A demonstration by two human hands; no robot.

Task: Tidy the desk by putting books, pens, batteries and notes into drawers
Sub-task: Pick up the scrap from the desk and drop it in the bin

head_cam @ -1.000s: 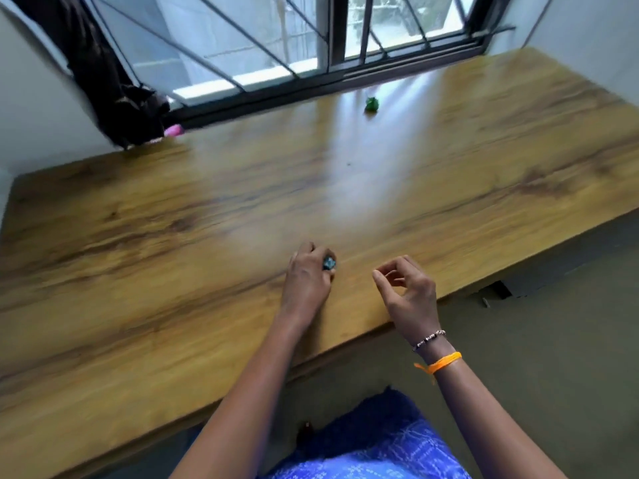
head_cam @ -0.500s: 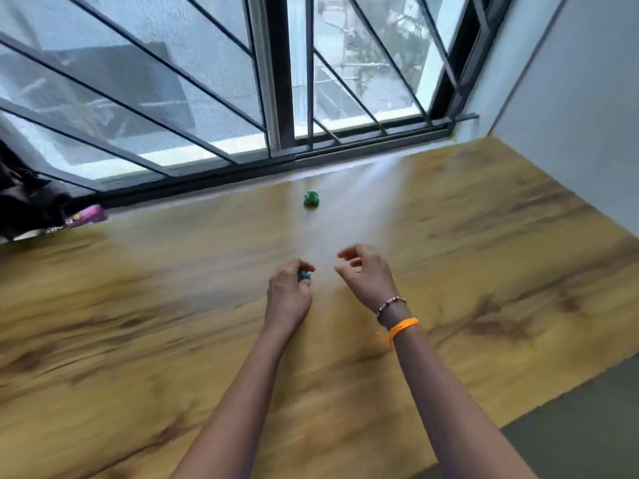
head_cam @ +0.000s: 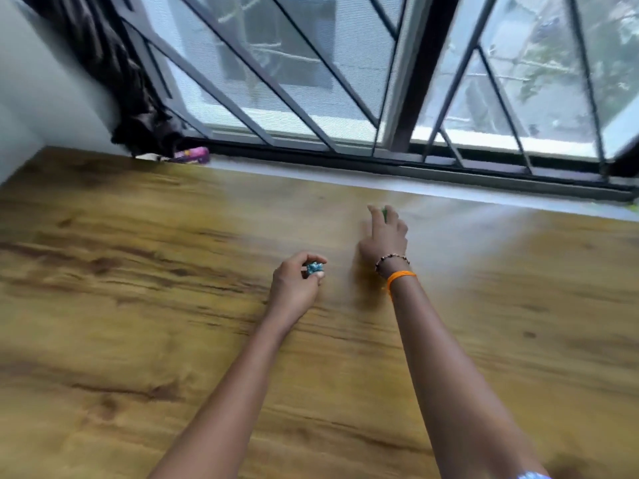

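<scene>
pink object [head_cam: 192, 155] and dark curtain [head_cam: 145, 129] by window sill.

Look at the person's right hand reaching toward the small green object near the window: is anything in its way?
Nothing visible blocks it. The right hand has reached the small green object, its fingers around it on the wooden desk. The left hand pinches a small crumpled blue object, well apart.
</scene>
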